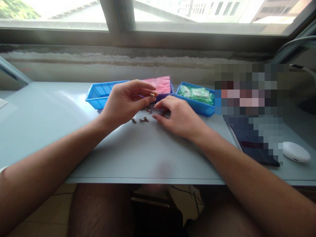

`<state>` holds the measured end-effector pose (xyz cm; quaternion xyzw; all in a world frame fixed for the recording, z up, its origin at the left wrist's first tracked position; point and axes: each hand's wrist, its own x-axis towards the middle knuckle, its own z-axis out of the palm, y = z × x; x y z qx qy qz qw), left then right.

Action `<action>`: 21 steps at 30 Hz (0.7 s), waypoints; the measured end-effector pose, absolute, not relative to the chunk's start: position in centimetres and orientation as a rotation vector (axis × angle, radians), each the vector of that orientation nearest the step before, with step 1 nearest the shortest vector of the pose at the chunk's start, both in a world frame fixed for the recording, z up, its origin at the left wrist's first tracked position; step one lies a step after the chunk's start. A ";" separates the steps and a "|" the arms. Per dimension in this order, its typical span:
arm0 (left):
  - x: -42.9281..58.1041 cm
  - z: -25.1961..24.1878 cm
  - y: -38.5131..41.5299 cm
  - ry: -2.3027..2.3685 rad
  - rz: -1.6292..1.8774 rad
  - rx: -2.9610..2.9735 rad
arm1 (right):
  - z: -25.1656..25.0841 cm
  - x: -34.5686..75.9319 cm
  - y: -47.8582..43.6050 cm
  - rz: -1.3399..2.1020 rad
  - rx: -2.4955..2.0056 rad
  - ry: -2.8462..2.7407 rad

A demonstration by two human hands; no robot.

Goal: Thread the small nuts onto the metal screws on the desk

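Note:
My left hand (127, 100) is raised over the table, with thumb and fingers closed on a small brass-coloured screw (152, 94). To its right, my right hand (181, 115) is low over the tabletop; thumb and index finger are apart, and I see nothing held between them. Several more small screws (144, 119) lie loose on the table below and between the hands, some partly hidden by the fingers. Behind my left hand stands a blue bin (95, 95), and beside it a darker blue bin holds a pink plastic packet (160, 85).
A third blue bin (195, 104) at the right holds green-and-clear plastic packets (197, 94). Further right lie a dark flat device (249, 144) and a white computer mouse (296, 151), near a blurred-out area. The grey table (148, 154) meets a window wall at the back.

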<state>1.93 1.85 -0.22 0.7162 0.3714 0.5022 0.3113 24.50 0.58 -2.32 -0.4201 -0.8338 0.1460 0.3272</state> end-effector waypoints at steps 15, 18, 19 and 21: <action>-2.8 1.0 5.8 1.608 1.230 2.423 | -2.1 24.7 0.6 0.449 -0.994 -2.251; -3.4 0.7 6.4 1.682 1.187 2.353 | -2.0 24.7 0.6 0.455 -0.981 -2.256; -3.6 0.5 6.5 1.680 1.173 2.348 | -2.0 24.7 0.6 0.456 -0.976 -2.259; -4.0 0.0 6.9 1.657 1.091 2.346 | -2.0 24.7 0.5 0.458 -0.967 -2.262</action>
